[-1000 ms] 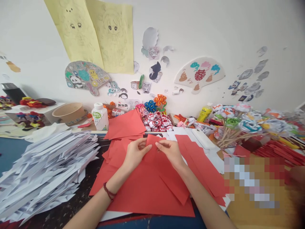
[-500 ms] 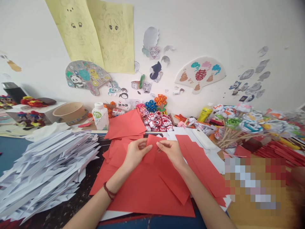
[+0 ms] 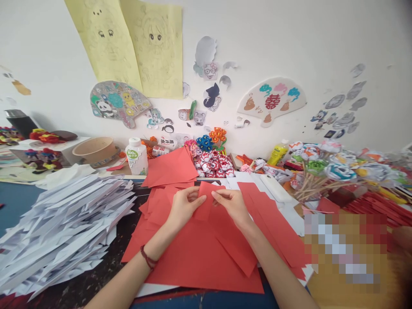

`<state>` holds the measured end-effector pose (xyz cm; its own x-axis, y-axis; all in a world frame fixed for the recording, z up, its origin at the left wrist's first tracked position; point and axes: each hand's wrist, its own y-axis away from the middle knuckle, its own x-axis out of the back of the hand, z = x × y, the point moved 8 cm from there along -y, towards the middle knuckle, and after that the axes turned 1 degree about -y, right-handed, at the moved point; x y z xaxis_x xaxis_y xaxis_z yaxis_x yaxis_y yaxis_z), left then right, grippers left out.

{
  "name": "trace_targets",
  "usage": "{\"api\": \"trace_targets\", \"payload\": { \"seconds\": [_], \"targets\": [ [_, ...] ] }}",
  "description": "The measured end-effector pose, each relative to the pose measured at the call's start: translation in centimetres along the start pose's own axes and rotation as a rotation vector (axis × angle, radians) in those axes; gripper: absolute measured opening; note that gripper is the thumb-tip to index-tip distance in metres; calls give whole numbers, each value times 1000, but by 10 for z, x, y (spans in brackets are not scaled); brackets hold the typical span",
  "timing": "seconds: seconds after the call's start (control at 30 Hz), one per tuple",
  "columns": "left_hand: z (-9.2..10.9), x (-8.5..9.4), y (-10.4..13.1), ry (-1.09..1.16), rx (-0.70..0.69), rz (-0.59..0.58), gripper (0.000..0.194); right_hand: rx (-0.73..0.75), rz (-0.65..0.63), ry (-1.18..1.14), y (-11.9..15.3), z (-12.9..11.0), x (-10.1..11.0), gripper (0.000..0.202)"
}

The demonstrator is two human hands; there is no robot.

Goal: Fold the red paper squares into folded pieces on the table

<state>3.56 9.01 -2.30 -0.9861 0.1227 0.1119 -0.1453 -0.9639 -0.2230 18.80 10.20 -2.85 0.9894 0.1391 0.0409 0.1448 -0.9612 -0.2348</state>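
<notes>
Head view: the left hand (image 3: 183, 207) and right hand (image 3: 234, 207), angling inward, are each pinching a red paper strip (image 3: 202, 211) over spread red sheets (image 3: 193, 262); behind, a white bottle (image 3: 137, 159) is displaying "100%" and a decorated fan (image 3: 257, 93) is bearing "囍".

Just a single camera here, worn on the person's head, facing forward and tipped down over the dark speckled desk (image 3: 119, 249), with the plain white wall (image 3: 273, 34) behind it. Both bare arms (image 3: 128, 268) run in from the near edge, so you're basically looking along them to the left hand (image 3: 181, 209) and right hand (image 3: 233, 209), fingers around mid-view, pretty close up. Covers a lot sideways too: loose white paper strips (image 3: 71, 231) at near left, multicoloured flowers on pale wooden sticks (image 3: 339, 171) at far right.
</notes>
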Motion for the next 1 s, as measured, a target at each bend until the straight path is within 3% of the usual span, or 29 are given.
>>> {"api": "trace_targets", "payload": {
  "seconds": [0.3,0.53,0.77,1.0],
  "targets": [
    [-1,1,0,-21,13,10,33,15,-10,13,0,-2,-1,24],
    [4,-3,3,-111,111,-181,28,66,13,15,-1,-9,3,23],
    [-5,-2,2,-293,144,-219,53,72,36,55,-1,-8,7,24],
    [-7,-2,2,-310,135,-191,57,67,28,89,-1,-6,5,27]
  ]
}}
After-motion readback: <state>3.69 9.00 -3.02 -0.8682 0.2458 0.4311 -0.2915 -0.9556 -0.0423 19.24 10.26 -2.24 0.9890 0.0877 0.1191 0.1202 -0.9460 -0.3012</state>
